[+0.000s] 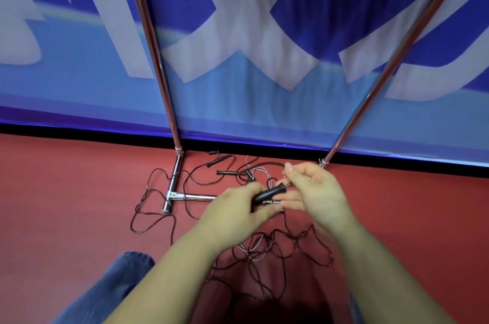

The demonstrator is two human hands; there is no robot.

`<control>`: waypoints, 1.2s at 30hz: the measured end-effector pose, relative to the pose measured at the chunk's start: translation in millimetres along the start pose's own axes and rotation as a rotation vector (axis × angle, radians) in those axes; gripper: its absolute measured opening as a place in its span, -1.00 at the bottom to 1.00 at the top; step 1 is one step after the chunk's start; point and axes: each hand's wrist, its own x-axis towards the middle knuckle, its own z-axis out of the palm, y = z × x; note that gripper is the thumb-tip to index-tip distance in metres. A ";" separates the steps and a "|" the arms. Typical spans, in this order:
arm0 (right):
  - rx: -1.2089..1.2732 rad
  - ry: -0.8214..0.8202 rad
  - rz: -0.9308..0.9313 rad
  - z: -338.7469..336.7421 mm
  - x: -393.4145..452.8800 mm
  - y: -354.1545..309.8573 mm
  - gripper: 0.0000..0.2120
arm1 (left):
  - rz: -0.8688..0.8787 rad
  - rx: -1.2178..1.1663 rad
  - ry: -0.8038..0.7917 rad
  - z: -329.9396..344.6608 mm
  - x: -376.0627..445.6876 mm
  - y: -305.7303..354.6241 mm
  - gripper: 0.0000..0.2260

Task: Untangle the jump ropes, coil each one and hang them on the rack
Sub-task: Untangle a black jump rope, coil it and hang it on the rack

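Left hand (235,207) grips a black handle (270,192), right hand (312,191) pinches the rope (264,165) above the tangle (277,247).

The scene is recorded by one wide-angle camera, worn on the head and directed forward and steeply downward. The floor (79,191) fills the lower half of the picture; a banner (238,46) standing along the floor's far edge fills the upper half. Both hands are framed close, at lower centre, with the forearms entering from the bottom edge. A knee (127,268) is caught at the bottom left. The rack (173,186) is seen from above, its poles splaying toward the top corners through lens distortion. No second view is supplied.
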 end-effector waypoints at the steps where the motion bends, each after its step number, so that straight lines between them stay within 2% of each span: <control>1: -0.005 0.009 0.011 -0.4 5.2 -1.2 -0.83 | 0.005 0.025 -0.024 1.5 6.6 -3.7 -0.76; 5: -0.096 0.018 0.046 -4.9 27.7 2.7 -0.78 | 0.037 -0.230 -0.095 -3.1 33.8 -10.9 -0.73; 9: -0.266 -0.209 -0.006 -3.0 33.9 21.4 -0.73 | -0.019 -0.490 -0.218 -11.9 44.4 -15.3 -0.62; 11: -0.337 -0.216 -0.022 -1.3 34.1 28.5 -0.77 | -0.043 -0.560 -0.244 -14.7 45.8 -10.5 -0.66; 15: -0.549 -0.148 -0.085 -4.4 37.2 39.8 -0.93 | -0.058 -0.681 -0.057 -16.9 50.4 -4.8 -0.67; 17: -0.642 -0.153 -0.116 -4.2 35.1 42.0 -0.81 | -0.042 -0.646 0.033 -15.9 53.6 -7.9 -0.60; 19: -0.677 -0.146 -0.132 -2.0 32.8 42.1 -0.78 | -0.071 -0.636 0.126 -14.3 55.1 -12.3 -0.56; 22: -0.730 -0.102 -0.130 -1.8 32.9 42.2 -0.80 | -0.197 -0.718 0.253 -15.2 56.9 -13.8 -0.66; 24: -0.612 -0.070 -0.061 0.6 34.6 39.5 -0.83 | -0.267 -0.754 0.257 -15.7 57.2 -14.1 -0.70; 28: 0.043 -0.012 0.172 6.5 34.8 20.7 -0.89 | -0.311 -0.667 0.111 -9.7 53.9 -11.8 -0.73; 30: 0.260 0.010 0.234 3.9 34.7 15.1 -0.92 | -0.317 -0.638 0.033 -5.3 53.4 -10.6 -0.71; 33: 0.420 0.082 0.259 -2.7 35.3 10.5 -0.97 | -0.321 -0.619 -0.132 -0.8 53.0 -8.1 -0.67; 36: 0.446 0.199 0.219 -12.8 39.7 5.6 -0.92 | -0.320 -0.585 -0.231 1.8 54.4 -8.4 -0.67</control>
